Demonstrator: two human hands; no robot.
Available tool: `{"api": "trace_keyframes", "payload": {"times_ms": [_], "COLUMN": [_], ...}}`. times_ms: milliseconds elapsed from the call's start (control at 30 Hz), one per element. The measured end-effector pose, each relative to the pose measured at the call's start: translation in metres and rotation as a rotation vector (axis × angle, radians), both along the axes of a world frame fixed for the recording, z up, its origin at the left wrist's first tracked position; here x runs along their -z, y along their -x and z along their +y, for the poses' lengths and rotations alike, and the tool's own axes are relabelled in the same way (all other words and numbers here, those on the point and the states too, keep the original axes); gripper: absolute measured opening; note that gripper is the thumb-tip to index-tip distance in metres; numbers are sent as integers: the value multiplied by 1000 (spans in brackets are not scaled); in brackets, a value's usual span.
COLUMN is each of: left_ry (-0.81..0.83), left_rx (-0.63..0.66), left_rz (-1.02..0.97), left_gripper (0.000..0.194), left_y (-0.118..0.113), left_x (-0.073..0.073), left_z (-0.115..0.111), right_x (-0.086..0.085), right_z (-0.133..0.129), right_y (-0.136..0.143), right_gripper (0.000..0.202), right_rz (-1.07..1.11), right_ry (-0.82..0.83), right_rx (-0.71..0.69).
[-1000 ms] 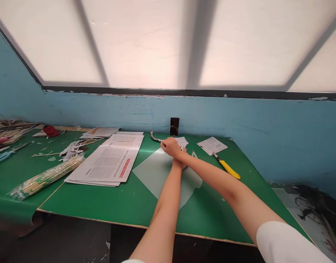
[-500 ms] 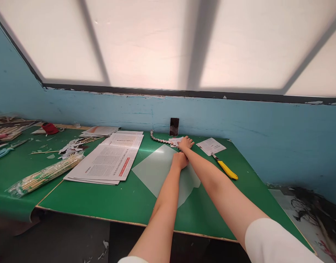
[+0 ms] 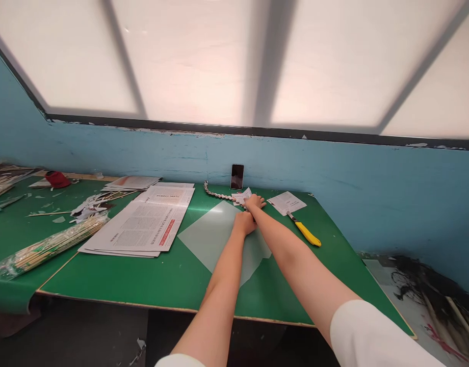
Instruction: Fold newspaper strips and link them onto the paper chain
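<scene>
My right hand (image 3: 256, 202) reaches over my left wrist area, its fingers stretched out low over the far part of the table. A small piece of printed paper (image 3: 241, 196) lies just left of it. From there a narrow braided paper strip (image 3: 218, 195) curves off to the left, its near end hidden by my hands. Closer to me, my left hand (image 3: 244, 223) is closed above a translucent sheet (image 3: 204, 234); whatever it grips is hidden. Right of my hands, a yellow-handled knife (image 3: 306, 233) touches a printed paper square (image 3: 288, 202) with its tip.
A phone (image 3: 237, 177) leans upright against the blue wall. Stacked newspapers (image 3: 142, 224) and a plastic-wrapped bundle of sticks (image 3: 53, 244) lie to the left on the green table (image 3: 115, 278). Paper scraps (image 3: 91, 205) and a red object (image 3: 57, 179) are farther left.
The view has shifted slightly, so everything on the table appears a little farther left. My hands stay in nearly the same place; the small printed paper beside my right hand now sticks up more.
</scene>
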State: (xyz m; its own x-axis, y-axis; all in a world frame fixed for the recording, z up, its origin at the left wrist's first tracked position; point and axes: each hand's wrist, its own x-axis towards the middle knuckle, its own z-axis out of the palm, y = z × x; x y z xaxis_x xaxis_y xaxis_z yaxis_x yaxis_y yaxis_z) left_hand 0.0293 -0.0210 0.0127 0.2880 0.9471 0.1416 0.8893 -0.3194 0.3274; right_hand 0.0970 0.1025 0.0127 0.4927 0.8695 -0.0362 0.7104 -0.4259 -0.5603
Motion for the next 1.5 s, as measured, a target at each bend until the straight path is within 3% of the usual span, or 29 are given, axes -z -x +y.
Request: {"api": "trace_keyframes", "payload": {"times_ms": [200, 333, 500, 667, 800, 967, 1233, 1333, 1500], "left_ry": [-38, -63, -65, -53, -56, -39, -18, -33, -92], "left_rx": [-88, -150, -187, -215, -212, -202, -285, -316, -386], "left_rz": [-36, -71, -114, -165, -199, -266, -472, -560, -669], "left_gripper": [32, 33, 32, 34, 35, 34, 30, 30, 35], "left_y": [3, 9, 16, 27, 38, 52, 66, 71, 78], "left_x": [-1, -1, -4, -5, -5, -9, -5, -2, 3], "left_z": [-7, -16, -28, -43, -57, -71, -70, -68, -61], "right_x": [7, 3, -4, 5, 7, 3, 13, 11, 6], "right_z": [-18, -27, -53, -99, -127, -143, -161, -163, -165], "right_y": [-25, -45, -71, -87, -90, -91, -90, -86, -85], "right_gripper": [26, 34, 35, 38, 38, 38, 37, 38, 55], "right_rz": [90, 152, 191, 189, 184, 191, 157, 140, 180], "right_ry": [-133, -202, -277, -327, -398, -468, -456, -532, -619], "right_rx": [32, -6, -152, -320, -392, -463, -594, -549, -437]}}
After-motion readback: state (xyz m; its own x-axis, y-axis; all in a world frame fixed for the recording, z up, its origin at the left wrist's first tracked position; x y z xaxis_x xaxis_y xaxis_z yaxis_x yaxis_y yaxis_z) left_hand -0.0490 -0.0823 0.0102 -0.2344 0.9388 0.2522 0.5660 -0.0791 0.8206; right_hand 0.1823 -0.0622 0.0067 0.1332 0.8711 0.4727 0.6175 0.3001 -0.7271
